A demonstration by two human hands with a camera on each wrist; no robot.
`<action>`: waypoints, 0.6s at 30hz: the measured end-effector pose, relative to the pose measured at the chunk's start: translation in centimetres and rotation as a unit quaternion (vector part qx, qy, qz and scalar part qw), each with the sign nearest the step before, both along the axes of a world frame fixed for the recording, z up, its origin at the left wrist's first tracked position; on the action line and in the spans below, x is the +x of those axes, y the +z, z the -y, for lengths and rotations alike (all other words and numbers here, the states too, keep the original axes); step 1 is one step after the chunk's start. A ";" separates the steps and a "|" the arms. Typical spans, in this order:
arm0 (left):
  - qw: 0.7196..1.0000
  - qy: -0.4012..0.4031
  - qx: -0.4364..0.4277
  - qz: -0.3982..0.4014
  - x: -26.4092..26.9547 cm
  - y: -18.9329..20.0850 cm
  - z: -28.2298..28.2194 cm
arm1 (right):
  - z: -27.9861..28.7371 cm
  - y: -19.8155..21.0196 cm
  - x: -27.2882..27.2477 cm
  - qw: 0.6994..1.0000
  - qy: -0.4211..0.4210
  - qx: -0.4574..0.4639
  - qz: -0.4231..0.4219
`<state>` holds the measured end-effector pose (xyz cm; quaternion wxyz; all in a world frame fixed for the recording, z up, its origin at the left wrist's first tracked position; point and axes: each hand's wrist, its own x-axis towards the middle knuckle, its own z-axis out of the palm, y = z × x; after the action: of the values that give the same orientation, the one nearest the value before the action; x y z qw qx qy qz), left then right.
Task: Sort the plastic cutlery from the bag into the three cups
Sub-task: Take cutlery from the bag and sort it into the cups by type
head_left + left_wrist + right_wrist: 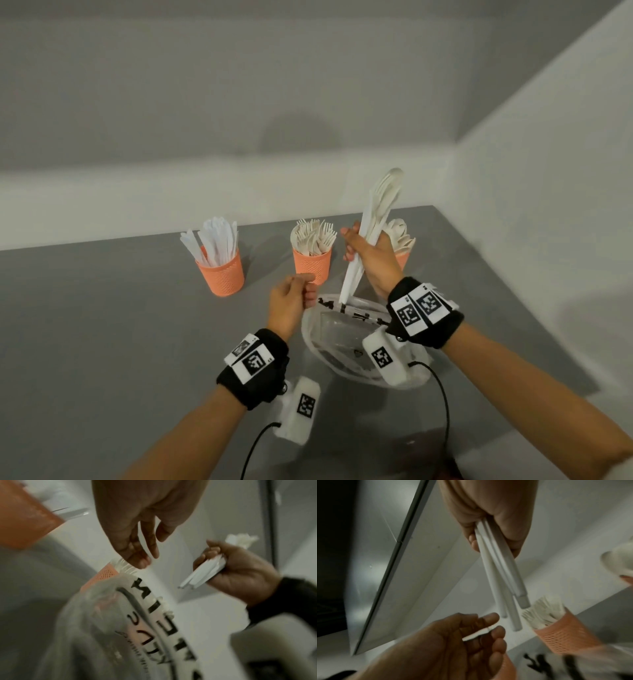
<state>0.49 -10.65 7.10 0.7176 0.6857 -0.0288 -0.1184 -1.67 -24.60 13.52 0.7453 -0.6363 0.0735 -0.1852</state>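
Note:
Three orange mesh cups stand in a row: knives in the left cup, forks in the middle cup, spoons in the right cup, which my right hand partly hides. My right hand grips a bundle of white plastic cutlery by the handles and holds it upright over the clear printed bag. The handles fan out below my fist. My left hand hovers loosely curled and empty by the bag's mouth, in front of the fork cup.
The grey table runs into a corner of white walls at the back and right. Black cables trail from the wrist cameras towards the near edge. The crumpled bag lies close in front of the fork cup.

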 end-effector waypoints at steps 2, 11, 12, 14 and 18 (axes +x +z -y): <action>0.986 -0.002 -0.102 -0.131 0.0 0.6 -1.1 | -1.6 1.0 0.7 0.999 0.010 0.027 0.029; 0.939 -0.052 -0.237 -0.242 -0.5 2.1 -3.3 | -9.3 -3.1 0.8 0.995 0.018 0.062 -0.070; 0.947 -0.063 -0.211 -0.235 -0.6 2.0 -3.5 | -9.7 -3.5 0.8 0.995 0.011 0.064 -0.082; 0.958 -0.087 -0.141 -0.236 -0.7 1.8 -4.0 | -9.7 -4.0 1.1 0.995 0.017 0.026 -0.098; 0.992 -0.087 -0.033 -0.082 -0.3 1.6 -4.8 | -9.2 -4.6 1.2 0.990 0.056 0.002 -0.126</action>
<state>0.17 -5.81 8.73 0.7265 0.6448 -0.0334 -0.2351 -0.44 -15.43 8.94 0.7408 -0.6559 0.1317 -0.0611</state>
